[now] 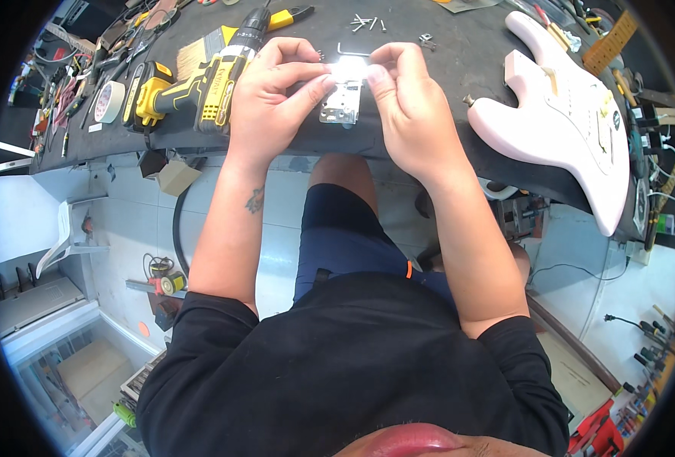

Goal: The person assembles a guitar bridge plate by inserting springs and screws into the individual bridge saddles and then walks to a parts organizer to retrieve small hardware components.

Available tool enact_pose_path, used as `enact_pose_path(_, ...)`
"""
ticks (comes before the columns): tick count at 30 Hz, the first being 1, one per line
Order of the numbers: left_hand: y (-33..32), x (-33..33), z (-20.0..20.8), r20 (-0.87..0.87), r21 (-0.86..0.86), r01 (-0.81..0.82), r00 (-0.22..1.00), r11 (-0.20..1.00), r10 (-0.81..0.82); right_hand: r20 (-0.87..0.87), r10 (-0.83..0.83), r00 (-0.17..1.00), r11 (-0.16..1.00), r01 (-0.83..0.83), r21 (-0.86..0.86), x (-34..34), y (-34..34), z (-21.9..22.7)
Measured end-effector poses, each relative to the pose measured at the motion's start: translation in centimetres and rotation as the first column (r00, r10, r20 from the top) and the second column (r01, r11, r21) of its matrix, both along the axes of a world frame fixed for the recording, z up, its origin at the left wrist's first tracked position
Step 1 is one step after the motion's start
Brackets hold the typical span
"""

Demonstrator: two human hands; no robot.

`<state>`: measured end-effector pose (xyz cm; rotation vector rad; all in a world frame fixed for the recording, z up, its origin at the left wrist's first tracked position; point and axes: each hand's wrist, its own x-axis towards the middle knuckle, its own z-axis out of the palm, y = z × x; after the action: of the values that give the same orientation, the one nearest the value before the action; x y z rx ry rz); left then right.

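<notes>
Between my two hands is a shiny metal guitar bridge (343, 105), its upper part washed out by glare. With thumb and forefinger my left hand (272, 99) pinches its left side. On the opposite side my right hand (413, 103) grips it, thumb along the edge and fingers curled. The bridge is held over the near edge of the dark workbench. A small L-shaped hex key (340, 48) lies just beyond it. Several loose screws (368, 23) are scattered further back. To the right rests a white guitar body (548, 114).
Left of my left hand lies a yellow and black cordless drill (215, 87), with a wide brush (193, 57) behind it. A roll of tape (110, 102) stands further left among crowded hand tools. Small metal parts (427, 41) lie near my right hand. A guitar neck (610, 42) is at the far right.
</notes>
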<state>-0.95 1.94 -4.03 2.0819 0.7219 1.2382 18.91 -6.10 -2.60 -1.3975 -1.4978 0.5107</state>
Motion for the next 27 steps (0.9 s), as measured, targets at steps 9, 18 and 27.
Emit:
enact_pose_path(9, -0.01, 0.16, -0.10, 0.039, -0.036, 0.003, 0.999, 0.999, -0.001, -0.090, 0.045, 0.995, 0.998, -0.042, 0.037, 0.48, 0.55, -0.57)
enact_pose_path(18, -0.02, 0.11, -0.25, 0.046, -0.052, 0.000, 0.999, 0.999, 0.003, -0.098, -0.005, 0.995, 1.000, 0.003, -0.020, -0.26, 0.32, -0.13)
enact_pose_path(27, -0.19, 0.20, 0.07, 0.032, -0.041, 0.000, 0.999, 0.999, 0.001, -0.148, 0.034, 0.988, 0.999, -0.029, 0.039, 0.25, 0.39, -0.61)
